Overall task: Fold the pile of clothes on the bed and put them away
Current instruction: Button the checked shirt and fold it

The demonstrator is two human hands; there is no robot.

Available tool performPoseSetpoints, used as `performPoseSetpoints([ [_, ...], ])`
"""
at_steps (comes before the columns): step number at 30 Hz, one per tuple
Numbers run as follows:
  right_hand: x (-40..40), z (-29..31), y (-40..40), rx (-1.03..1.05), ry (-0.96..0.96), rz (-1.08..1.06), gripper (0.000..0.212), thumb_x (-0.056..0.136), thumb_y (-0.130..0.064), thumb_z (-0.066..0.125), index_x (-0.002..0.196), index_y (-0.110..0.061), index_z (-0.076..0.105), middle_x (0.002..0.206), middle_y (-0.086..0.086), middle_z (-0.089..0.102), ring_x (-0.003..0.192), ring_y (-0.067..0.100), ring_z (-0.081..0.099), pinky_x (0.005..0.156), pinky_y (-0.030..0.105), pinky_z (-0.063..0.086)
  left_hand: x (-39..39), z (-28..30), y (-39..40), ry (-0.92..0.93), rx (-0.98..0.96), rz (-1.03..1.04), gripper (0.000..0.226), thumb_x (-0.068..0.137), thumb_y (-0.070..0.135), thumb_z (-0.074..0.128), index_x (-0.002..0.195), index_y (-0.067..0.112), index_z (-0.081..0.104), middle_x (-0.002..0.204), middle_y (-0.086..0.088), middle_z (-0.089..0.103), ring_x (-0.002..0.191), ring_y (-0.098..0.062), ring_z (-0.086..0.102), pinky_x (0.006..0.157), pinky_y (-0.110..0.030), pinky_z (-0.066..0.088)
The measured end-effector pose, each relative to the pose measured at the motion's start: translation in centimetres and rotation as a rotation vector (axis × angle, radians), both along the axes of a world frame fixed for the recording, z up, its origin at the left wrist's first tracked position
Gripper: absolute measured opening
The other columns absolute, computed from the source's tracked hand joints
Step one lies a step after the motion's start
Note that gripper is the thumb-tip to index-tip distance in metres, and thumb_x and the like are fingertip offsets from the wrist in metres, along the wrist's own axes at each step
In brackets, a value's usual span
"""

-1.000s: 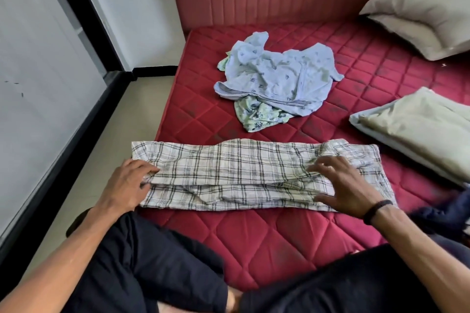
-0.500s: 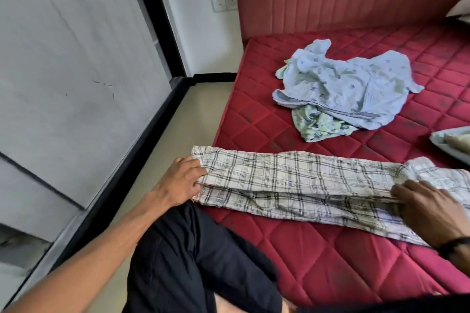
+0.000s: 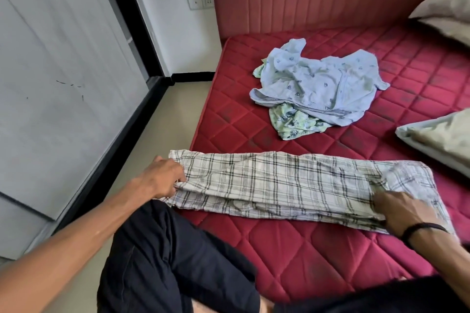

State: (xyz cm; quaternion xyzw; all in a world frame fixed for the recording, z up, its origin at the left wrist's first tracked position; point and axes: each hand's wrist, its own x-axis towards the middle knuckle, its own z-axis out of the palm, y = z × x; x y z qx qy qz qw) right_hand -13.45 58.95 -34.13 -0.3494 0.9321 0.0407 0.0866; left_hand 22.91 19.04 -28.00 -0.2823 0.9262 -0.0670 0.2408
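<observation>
While two hands (image 3: 162, 178) grip, three garments (image 3: 279, 180).

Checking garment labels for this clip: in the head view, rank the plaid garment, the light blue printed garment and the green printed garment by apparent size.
1. Plaid garment, the widest, though it is also nearest the camera.
2. Light blue printed garment, crumpled and farther back, so the gap between these two is unsure.
3. Green printed garment, smallest as seen, but mostly hidden under the blue one.

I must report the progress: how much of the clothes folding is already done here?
Done: the plaid garment lies folded lengthwise into a long strip on the red mattress. In hand: the left hand and right hand each grip one end. Left: the light blue shirt and the green printed garment under it lie crumpled; no finished stack is visible.
</observation>
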Motion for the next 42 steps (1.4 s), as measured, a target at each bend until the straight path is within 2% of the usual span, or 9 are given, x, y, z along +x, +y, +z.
performPoseSetpoints([
  [2,-0.7,-1.0,0.3,-0.002,-0.123,-0.011,0.023,0.079,-0.028,0.062,0.074,-0.042,0.044,0.092,-0.009,0.062,0.099,0.023,0.070,0.077,0.033,0.054,-0.7,-0.3,0.5,-0.103,0.048,0.073,0.052,0.087,0.026,0.080,0.136,0.028,0.064,0.130,0.006,0.065,0.120,-0.015,0.061,0.110,-0.038,0.044],
  [5,-0.9,0.8,0.2,-0.050,-0.303,0.002,0.024,0.073,-0.022,0.066,0.071,-0.037,0.047,0.080,-0.012,0.061,0.087,0.020,0.066,0.068,0.026,0.044,-2.9,-0.4,2.0,-0.173,0.090,0.133,0.056,0.090,0.038,0.076,0.140,0.022,0.057,0.136,0.002,0.059,0.121,-0.018,0.058,0.106,-0.040,0.048],
  [9,-1.6,1.6,0.4,-0.578,-0.230,-0.063,0.027,0.077,0.003,0.070,0.079,-0.023,0.074,0.076,-0.011,0.072,0.074,0.001,0.067,0.071,0.015,0.049,-7.3,-0.4,6.1,0.291,0.123,-0.022,0.071,0.101,0.053,0.052,0.161,0.028,0.023,0.158,-0.002,0.034,0.144,-0.024,0.035,0.117,-0.047,0.035],
  [11,-2.2,1.8,-0.2,-0.649,-0.048,-0.035,0.034,0.074,0.008,0.069,0.095,-0.016,0.077,0.095,0.002,0.074,0.091,0.021,0.068,0.081,0.026,0.050,-9.9,-1.1,8.2,0.530,0.190,-0.154,0.072,0.102,0.061,0.039,0.163,0.028,0.019,0.164,-0.002,0.028,0.149,-0.022,0.028,0.121,-0.045,0.029],
  [16,-6.1,1.0,0.0,-0.459,-0.097,0.084,0.063,0.072,-0.027,0.074,0.134,-0.021,0.065,0.130,0.007,0.067,0.124,0.034,0.057,0.108,0.040,0.037,-15.4,-7.0,10.5,0.593,0.251,-0.198,0.080,0.097,0.073,0.010,0.163,0.030,0.021,0.170,0.000,0.022,0.157,-0.022,0.017,0.125,-0.050,0.020],
  [20,-8.5,1.1,-0.3,-0.445,-0.189,0.022,0.020,0.078,-0.036,0.089,0.083,-0.022,0.076,0.077,-0.004,0.068,0.078,0.019,0.064,0.069,0.032,0.047,-15.6,-11.2,10.0,0.612,0.249,-0.041,0.079,0.096,0.076,0.003,0.163,0.036,0.020,0.171,0.003,0.017,0.159,-0.018,0.012,0.128,-0.048,0.010],
  [25,-10.9,3.1,0.7,-0.564,-0.514,-0.285,0.043,0.074,-0.053,0.088,0.072,-0.012,0.075,0.061,-0.003,0.062,0.057,0.012,0.052,0.058,0.029,0.041,-15.9,-12.1,9.8,0.648,0.221,-0.019,0.074,0.100,0.075,0.006,0.162,0.038,0.019,0.171,0.004,0.016,0.159,-0.016,0.010,0.128,-0.051,0.004],
  [32,-11.0,0.7,0.0,-0.401,-0.348,-0.369,0.048,0.063,-0.060,0.092,0.079,-0.018,0.074,0.082,0.004,0.071,0.080,0.022,0.066,0.069,0.032,0.049,-16.2,-12.6,9.8,0.680,0.183,0.000,0.079,0.098,0.078,0.005,0.162,0.036,0.025,0.170,0.003,0.022,0.158,-0.018,0.015,0.128,-0.051,0.008],
  [42,-9.9,-1.0,-0.8,-0.392,-0.097,-0.487,0.036,0.097,-0.047,0.062,0.091,-0.013,0.070,0.108,0.024,0.071,0.103,0.044,0.066,0.083,0.043,0.051,-16.1,-12.4,10.1,0.679,0.186,0.040,0.080,0.097,0.078,0.006,0.163,0.036,0.020,0.171,0.001,0.019,0.159,-0.019,0.012,0.128,-0.049,0.005],
])
